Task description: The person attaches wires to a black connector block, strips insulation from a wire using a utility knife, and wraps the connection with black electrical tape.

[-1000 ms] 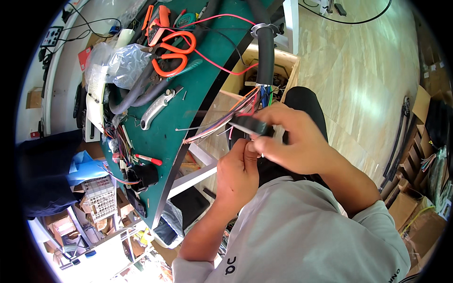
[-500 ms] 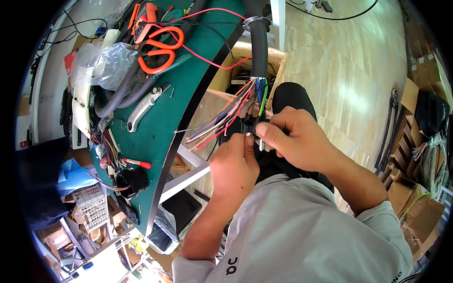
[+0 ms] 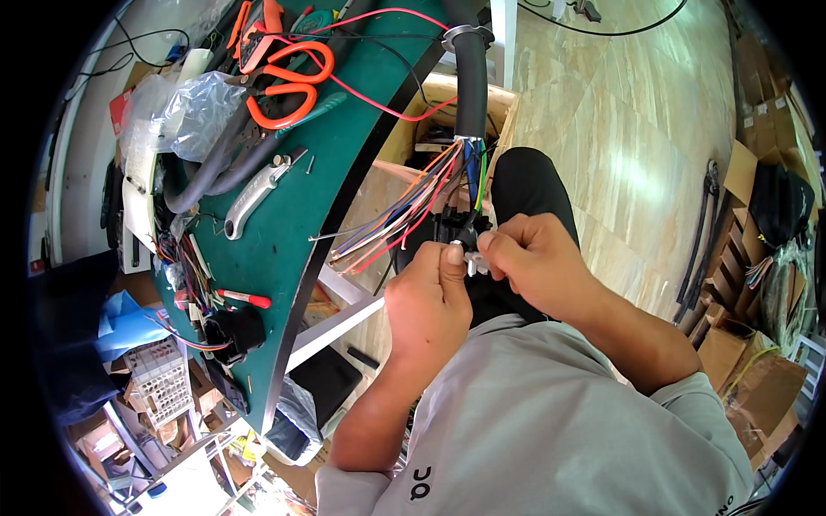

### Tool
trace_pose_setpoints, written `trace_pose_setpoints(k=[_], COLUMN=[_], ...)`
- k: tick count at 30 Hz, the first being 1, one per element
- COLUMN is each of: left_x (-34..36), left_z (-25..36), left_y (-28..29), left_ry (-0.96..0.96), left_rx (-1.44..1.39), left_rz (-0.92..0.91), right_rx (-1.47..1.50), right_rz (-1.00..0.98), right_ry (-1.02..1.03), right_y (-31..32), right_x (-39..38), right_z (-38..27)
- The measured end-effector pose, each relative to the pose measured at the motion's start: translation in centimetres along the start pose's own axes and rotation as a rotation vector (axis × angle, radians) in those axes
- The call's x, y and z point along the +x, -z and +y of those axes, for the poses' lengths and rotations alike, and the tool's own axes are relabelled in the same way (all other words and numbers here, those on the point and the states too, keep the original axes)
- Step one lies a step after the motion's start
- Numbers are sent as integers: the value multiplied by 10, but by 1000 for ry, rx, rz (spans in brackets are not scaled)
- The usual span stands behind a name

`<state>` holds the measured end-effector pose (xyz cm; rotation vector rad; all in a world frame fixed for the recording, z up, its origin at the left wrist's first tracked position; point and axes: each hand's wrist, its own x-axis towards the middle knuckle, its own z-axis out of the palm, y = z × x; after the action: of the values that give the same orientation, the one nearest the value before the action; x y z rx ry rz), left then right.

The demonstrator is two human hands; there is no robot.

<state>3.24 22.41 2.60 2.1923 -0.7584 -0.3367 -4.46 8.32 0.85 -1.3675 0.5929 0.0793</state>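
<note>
A thick black cable (image 3: 470,90) hangs down in front of me, and its cut end fans out into many thin coloured wires (image 3: 413,206). Blue and green-yellow wires (image 3: 475,176) run from it to a black connector (image 3: 460,225) with bright metal pins (image 3: 472,264), above my lap. My left hand (image 3: 428,292) is closed, thumb and finger pinching the connector's near left side. On the opposite side my right hand (image 3: 538,258) pinches it by the pins, its fingertips partly hidden. The loose orange, white, pink and red wires spread left of the connector, untouched.
On the green table (image 3: 284,224) at left lie orange-handled scissors (image 3: 292,86), a grey utility knife (image 3: 258,196), a screw (image 3: 311,163), a red marker (image 3: 244,298) and a wire bundle (image 3: 185,267). A wooden box (image 3: 503,107) stands beyond my knees; cardboard boxes (image 3: 757,370) line the right.
My right hand has shifted slightly down and its fingers have drawn back, so more of the connector shows. The left hand keeps its pinch. The whole view has shifted a little.
</note>
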Motion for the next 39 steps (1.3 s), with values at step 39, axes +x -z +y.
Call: trace_pose_setpoints(k=[39], left_x=[-3], left_z=[10], left_y=[8], left_ry=[82], left_rx=[-79], left_rz=[-66], right_rx=[-100], right_rz=[11], right_ry=[395], right_y=[8], right_x=[-11], right_z=[-36])
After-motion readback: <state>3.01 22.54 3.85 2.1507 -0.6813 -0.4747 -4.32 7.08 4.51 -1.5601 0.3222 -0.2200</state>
